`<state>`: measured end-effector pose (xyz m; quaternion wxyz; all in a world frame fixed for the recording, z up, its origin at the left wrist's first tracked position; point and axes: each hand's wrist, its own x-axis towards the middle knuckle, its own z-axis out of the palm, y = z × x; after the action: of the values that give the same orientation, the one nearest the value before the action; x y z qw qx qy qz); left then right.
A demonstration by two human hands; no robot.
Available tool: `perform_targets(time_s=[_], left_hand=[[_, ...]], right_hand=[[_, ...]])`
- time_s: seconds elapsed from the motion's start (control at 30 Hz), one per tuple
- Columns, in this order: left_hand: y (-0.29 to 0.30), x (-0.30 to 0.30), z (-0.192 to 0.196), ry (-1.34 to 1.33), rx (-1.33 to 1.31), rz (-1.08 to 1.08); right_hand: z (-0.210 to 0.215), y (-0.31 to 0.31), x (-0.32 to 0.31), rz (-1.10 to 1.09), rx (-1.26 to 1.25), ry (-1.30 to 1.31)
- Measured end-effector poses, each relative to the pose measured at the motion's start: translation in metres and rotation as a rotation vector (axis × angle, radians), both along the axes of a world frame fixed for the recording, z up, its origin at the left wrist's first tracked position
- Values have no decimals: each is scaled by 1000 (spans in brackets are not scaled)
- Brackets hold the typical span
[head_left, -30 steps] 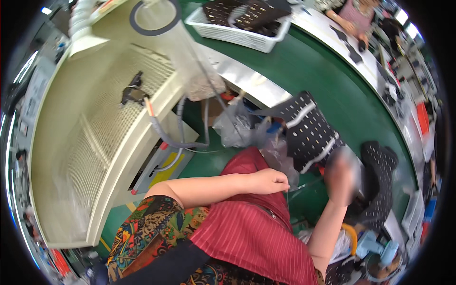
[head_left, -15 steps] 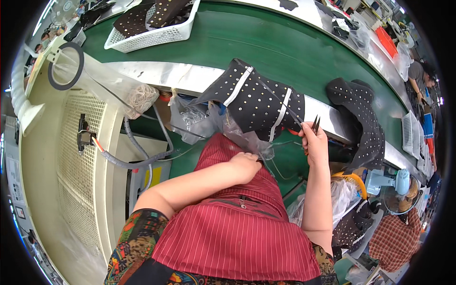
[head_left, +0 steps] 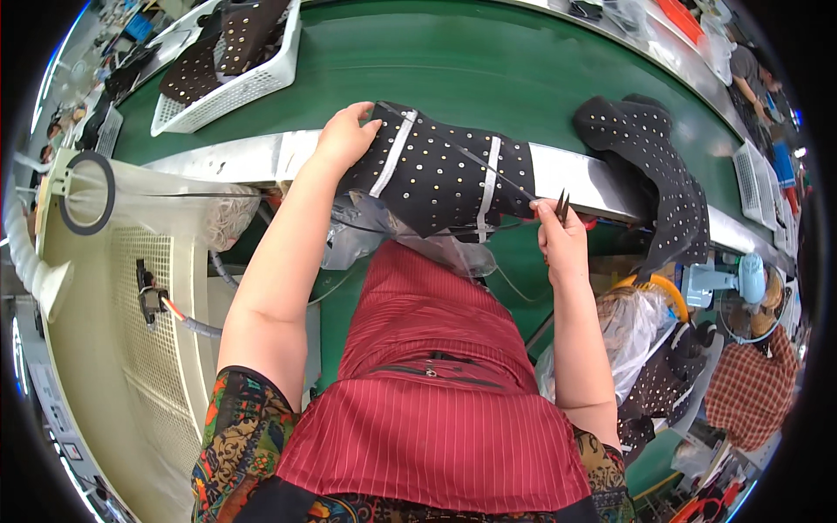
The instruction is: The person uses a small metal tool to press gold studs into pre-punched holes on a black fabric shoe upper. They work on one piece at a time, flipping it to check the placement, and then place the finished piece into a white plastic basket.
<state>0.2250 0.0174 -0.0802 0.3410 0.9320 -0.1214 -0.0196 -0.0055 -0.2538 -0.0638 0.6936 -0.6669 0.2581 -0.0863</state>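
A black piece of material with metallic studs and two white bands (head_left: 445, 170) lies over the metal edge of the green bench. My left hand (head_left: 347, 138) is at its far left corner, with thumb and forefinger apart. A thin black strip (head_left: 462, 150) runs slantwise across the piece, from beside my left fingertips to my right hand (head_left: 562, 237). My right hand pinches the strip's right end and also holds scissors, whose dark blades (head_left: 563, 206) point up; their handles are mostly hidden in the palm.
Another studded black piece (head_left: 649, 166) hangs over the edge at right. A white basket (head_left: 231, 103) of studded pieces stands far left. A clear tube-like bag (head_left: 148, 199) runs from a ring beside a cream perforated machine panel (head_left: 157, 357). Plastic bags (head_left: 357, 228) hang below the bench edge.
My left hand has moved from my lap up to the studded piece's left corner. The right hand still holds the strip and scissors. The view has shifted.
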Motion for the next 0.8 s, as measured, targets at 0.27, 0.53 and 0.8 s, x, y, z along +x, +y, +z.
perform_targets(time_s=[0.27,0.53,0.8], left_hand=[[-18,5,-1,141,103,174],[-17,5,-6,47,117,212],[-17,5,-4,-6,64,212]], right_hand=[[-7,-21,-58,-133,-56,-28],[-51,-56,-145,-187,-207,170],[-91,-66,-213,120,-643,630]])
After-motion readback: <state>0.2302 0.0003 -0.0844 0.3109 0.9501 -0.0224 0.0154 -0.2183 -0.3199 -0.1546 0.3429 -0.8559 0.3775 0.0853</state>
